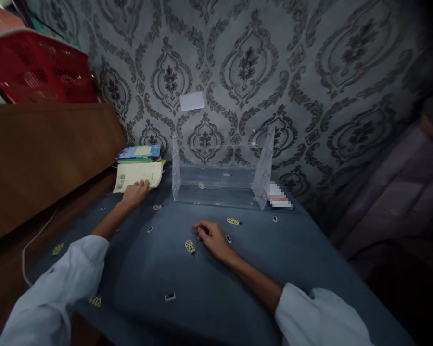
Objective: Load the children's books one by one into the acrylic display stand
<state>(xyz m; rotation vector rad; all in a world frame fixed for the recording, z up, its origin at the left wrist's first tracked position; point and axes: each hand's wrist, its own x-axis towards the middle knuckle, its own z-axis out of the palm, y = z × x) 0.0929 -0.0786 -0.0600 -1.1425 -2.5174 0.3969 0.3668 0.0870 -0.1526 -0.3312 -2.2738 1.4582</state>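
My left hand [136,193] is at the near edge of a pale yellow booklet [139,174]. Its fingers lie curled over the cover, and the thumb is hidden. The booklet rests on or against a small pile of books [139,153] with a blue one on top. Over the middle of the table, my right hand [212,236] is loosely bent with its fingers partly apart and nothing in them. Beyond it stands a clear acrylic rack [222,197] with see-through side panels and shelves.
A dark blue cloth with pineapple prints covers the table [209,283]. A wooden cabinet [50,158] borders the left side, topped by a red plastic basket [43,67]. A blurred-out card [279,196] lies right of the rack. Patterned wallpaper [245,62] bears a white paper [192,101].
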